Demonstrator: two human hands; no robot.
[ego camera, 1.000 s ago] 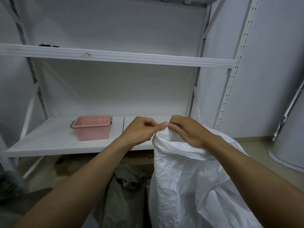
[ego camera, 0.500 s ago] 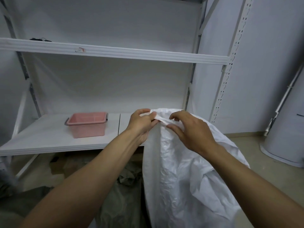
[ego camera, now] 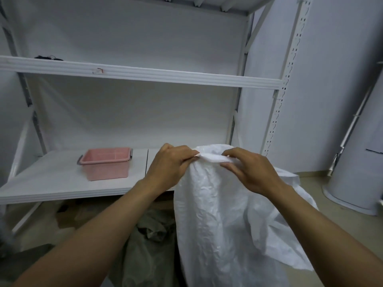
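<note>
It looked like a storeroom — white slotted-steel shelving stood against bare white walls, its boards nearly bare but for a pink plastic bin. Sacks — one grey-green — slumped on the plain floor below.

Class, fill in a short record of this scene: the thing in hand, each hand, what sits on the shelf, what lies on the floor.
Thing in hand: white sack, crumpled, hanging down
Left hand: pinches the sack's top edge
Right hand: pinches the same edge, close by
On lower shelf: pink basket
On floor: grey-green bag, left of the sack
</note>
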